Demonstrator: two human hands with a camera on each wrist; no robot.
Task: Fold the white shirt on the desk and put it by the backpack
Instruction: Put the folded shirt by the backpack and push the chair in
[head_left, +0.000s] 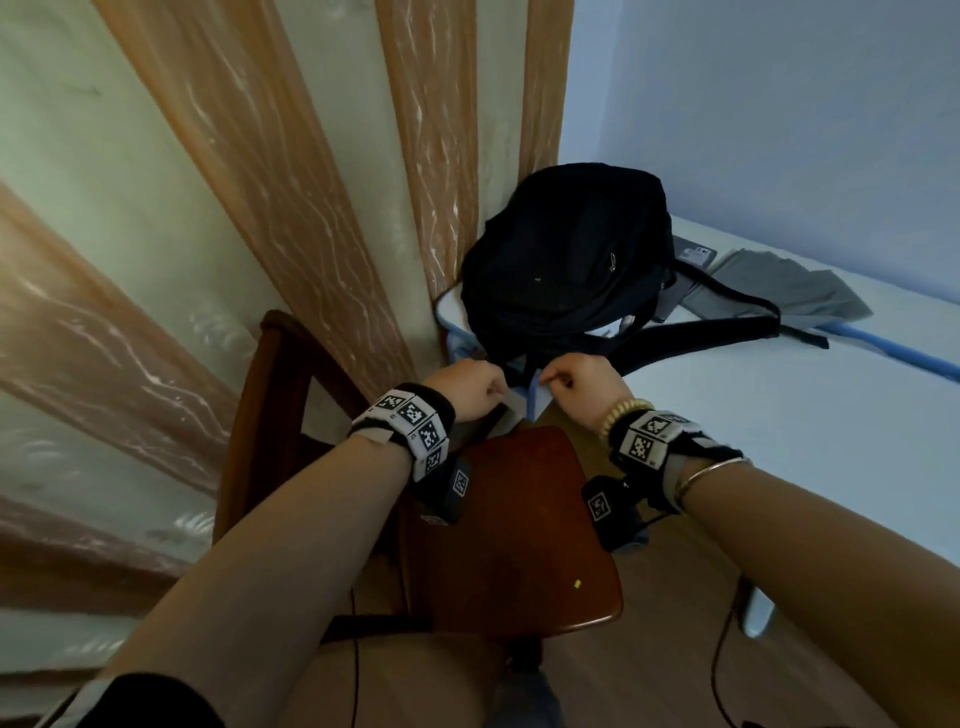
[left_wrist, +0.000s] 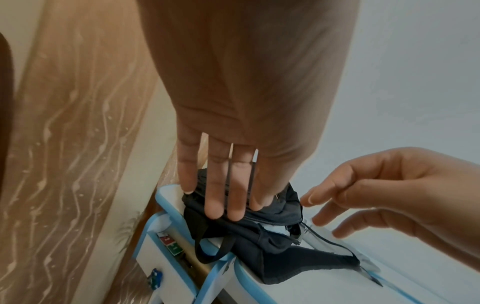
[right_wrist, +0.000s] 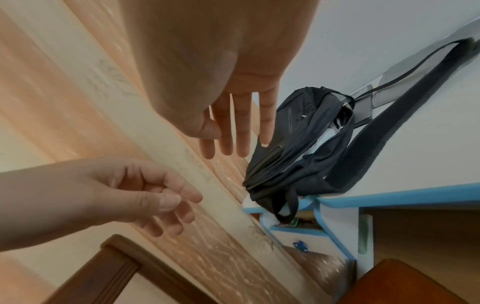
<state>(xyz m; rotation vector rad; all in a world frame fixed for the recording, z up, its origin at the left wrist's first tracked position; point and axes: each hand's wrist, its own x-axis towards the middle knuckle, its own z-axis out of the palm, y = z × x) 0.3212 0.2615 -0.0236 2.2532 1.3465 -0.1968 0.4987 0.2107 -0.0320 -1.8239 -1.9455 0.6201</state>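
The black backpack (head_left: 566, 260) lies on the white, blue-edged desk (head_left: 779, 415) at its left corner, its zip partly undone. A pale cloth (right_wrist: 319, 139) shows inside the opening; I cannot tell whether it is the white shirt. No shirt lies spread on the desk. My left hand (head_left: 475, 387) hovers at the desk's front edge just before the backpack (left_wrist: 272, 232), its fingers (left_wrist: 226, 195) straight and holding nothing. My right hand (head_left: 576, 382) is beside it, its fingers (right_wrist: 239, 133) straight toward the bag and empty.
A brown wooden chair (head_left: 519, 530) stands under my arms, against the desk. Orange patterned curtains (head_left: 260, 208) hang on the left. A grey cloth (head_left: 779, 286) lies behind the backpack straps. An open compartment (left_wrist: 171, 244) under the desk corner holds small items.
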